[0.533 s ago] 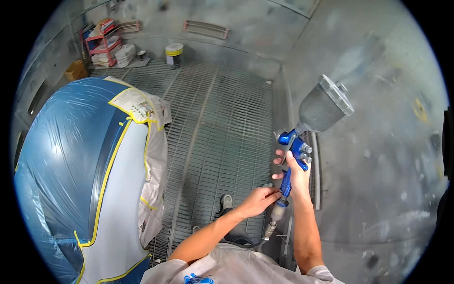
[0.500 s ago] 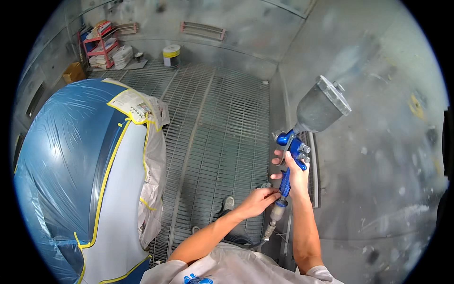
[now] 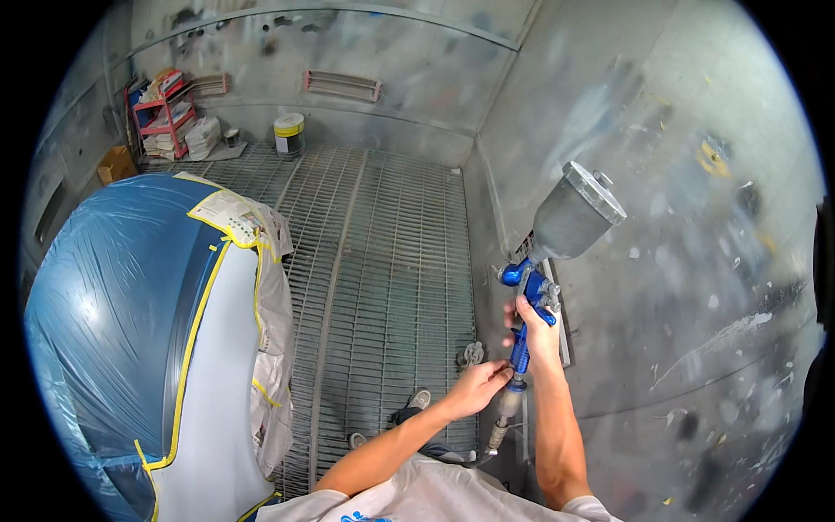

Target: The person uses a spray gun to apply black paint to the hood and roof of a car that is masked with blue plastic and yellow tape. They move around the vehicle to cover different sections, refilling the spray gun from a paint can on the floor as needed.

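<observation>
A blue spray gun [image 3: 520,350] with a grey cup [image 3: 570,217] and clear lid on top is held upright, tilted slightly right. My right hand [image 3: 541,331] is closed round its body, thumb on the near side and fingertips showing past the left side. At the foot of the handle, my left hand [image 3: 477,389] pinches the gun with thumb and fingertips; the exact part under them is hidden. Below hangs a cylindrical fitting [image 3: 511,402] with a metal hose coupling [image 3: 497,435].
To my left stands a car body panel [image 3: 213,383], pale grey, edged with yellow tape and blue film [image 3: 113,287]. Slatted grating [image 3: 383,261] covers the floor. A stained wall [image 3: 678,348] rises close on my right. At the back are a red shelf cart [image 3: 165,122] and a bucket [image 3: 289,135].
The view has shifted, so the gun sits a little lower and further left in it. My right fingers show less past the gun. Both hands stay on it.
</observation>
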Demonstrator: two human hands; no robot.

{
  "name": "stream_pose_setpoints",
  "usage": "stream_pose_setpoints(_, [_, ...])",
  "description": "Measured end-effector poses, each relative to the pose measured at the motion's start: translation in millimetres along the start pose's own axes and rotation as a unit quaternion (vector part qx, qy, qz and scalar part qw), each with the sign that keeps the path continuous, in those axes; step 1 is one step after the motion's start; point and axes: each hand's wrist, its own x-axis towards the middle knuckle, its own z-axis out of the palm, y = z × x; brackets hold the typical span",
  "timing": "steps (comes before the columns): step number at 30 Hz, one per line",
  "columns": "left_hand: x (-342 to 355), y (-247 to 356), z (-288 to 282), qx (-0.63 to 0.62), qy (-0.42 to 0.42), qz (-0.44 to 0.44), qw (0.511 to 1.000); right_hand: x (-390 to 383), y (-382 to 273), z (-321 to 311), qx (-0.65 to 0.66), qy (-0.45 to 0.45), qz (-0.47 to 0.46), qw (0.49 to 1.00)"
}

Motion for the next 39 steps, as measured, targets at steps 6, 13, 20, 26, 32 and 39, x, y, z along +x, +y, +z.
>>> stream_pose_setpoints(6, [-5,10,6,-0.028,-0.019,-0.007,0.999,-10,2,-13,0.012,-0.021,-0.005,1.000])
stream_pose_setpoints(13, [21,13,-21,-0.056,0.094,-0.006,0.994,-13,0,-26,0.025,-0.041,0.002,0.999])
stream_pose_setpoints(20, [90,116,-74,0.137,0.036,-0.142,0.980,-38,3,-28,0.035,-0.112,-0.020,0.993])
stream_pose_setpoints(26, [105,122,-83,0.118,-0.057,-0.204,0.970,-46,2,-28,0.005,-0.129,-0.037,0.991])
stream_pose_setpoints(32, [110,120,-84,0.142,-0.051,-0.178,0.973,-44,0,-30,0.003,-0.118,-0.032,0.993])
stream_pose_setpoints(39, [102,91,-55,-0.033,0.082,-0.052,0.995,-30,-2,-25,0.020,-0.092,-0.038,0.995])
